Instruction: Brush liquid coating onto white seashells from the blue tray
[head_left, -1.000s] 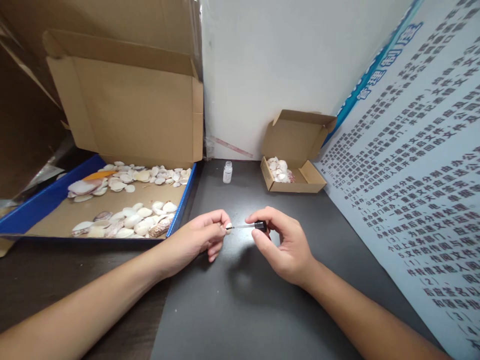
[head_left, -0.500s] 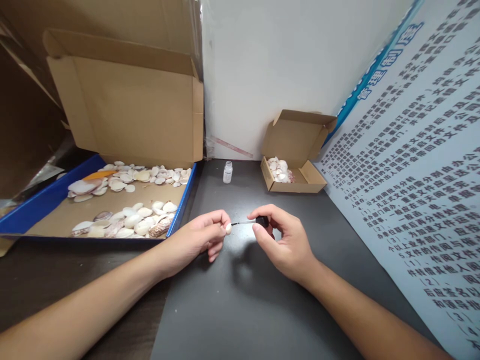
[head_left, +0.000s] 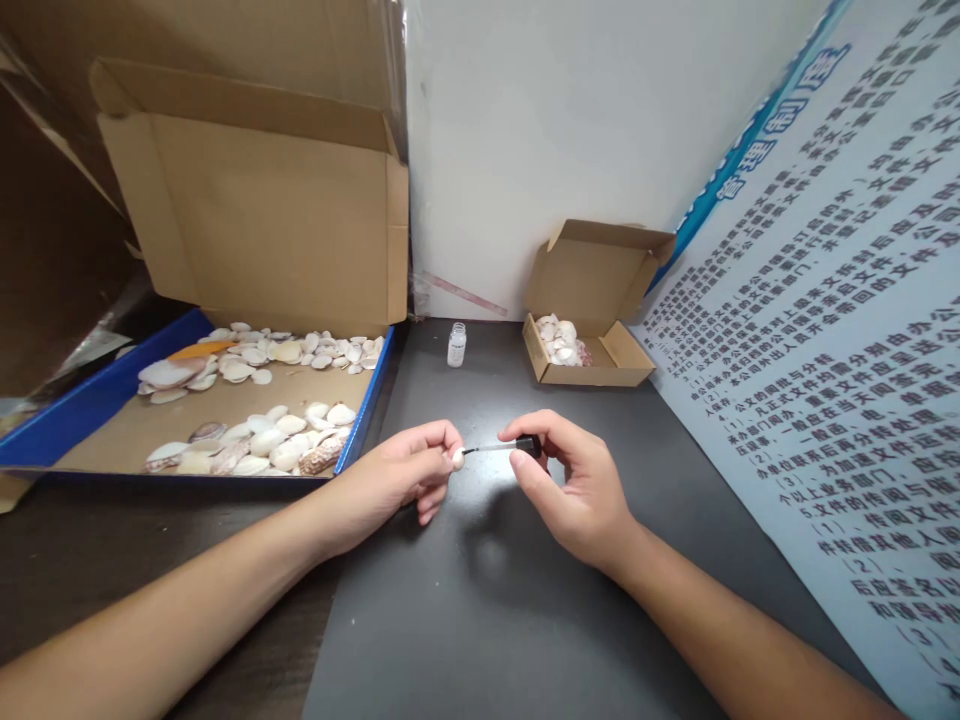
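Head view: both forearms come in from the bottom corners over the dark table. Left hand: thumb and index closed in a pinch on a small shell, other fingers curled beneath. Shell sits right at the fingertips, mostly covered, whitish edge poking out on the right, held above the table. Right hand: thumb and index parted only by the black cap they grip; thin applicator rod runs from cap leftward, roughly level, dark tip at the shell's right edge. Contact there too small to confirm. Beyond the left wrist, big blue-sided box, lid up: near cluster of shells, bare cardboard strip, then far cluster with an orange piece at its left part. Past the hands, small clear bottle upright, uncapped, whitish, label unreadable. Right of it, small cardboard box, lid up, white shells heaped in its left side. White panel behind; printed board slants along the right.
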